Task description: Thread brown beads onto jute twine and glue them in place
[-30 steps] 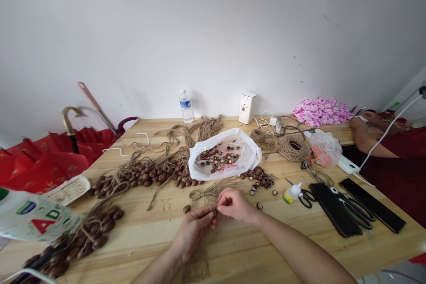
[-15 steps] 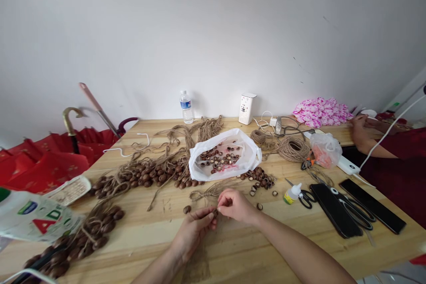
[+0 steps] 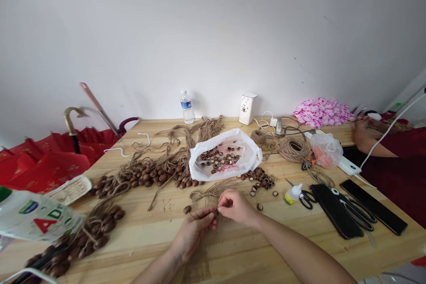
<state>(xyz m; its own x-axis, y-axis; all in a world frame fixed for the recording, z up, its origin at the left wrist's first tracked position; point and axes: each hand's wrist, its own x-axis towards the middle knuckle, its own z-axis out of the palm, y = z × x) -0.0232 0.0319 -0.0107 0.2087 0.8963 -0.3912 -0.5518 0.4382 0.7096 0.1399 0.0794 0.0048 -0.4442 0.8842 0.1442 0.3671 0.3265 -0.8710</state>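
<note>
Near the front middle of the wooden table [image 3: 149, 239], my left hand [image 3: 199, 225] and my right hand [image 3: 234, 206] meet, both with fingers pinched together. What lies between their fingertips is small and mostly hidden. Just beyond them is a braided twine loop [image 3: 203, 194] with loose strands. A single brown nut shell [image 3: 187, 209] rests left of my fingers. Behind my hands an open white plastic bag [image 3: 193, 166] holds many cut shell pieces [image 3: 218, 159], and more shells [image 3: 262, 179] are heaped at its right side.
Twine strung with brown shells [image 3: 146, 175] lies to the left, near a white jug [image 3: 36, 217]. On the right are a glue bottle [image 3: 292, 194], scissors [image 3: 357, 213], phones [image 3: 376, 206] and a twine coil [image 3: 293, 149]. Another person's arm [image 3: 376, 146] rests at far right.
</note>
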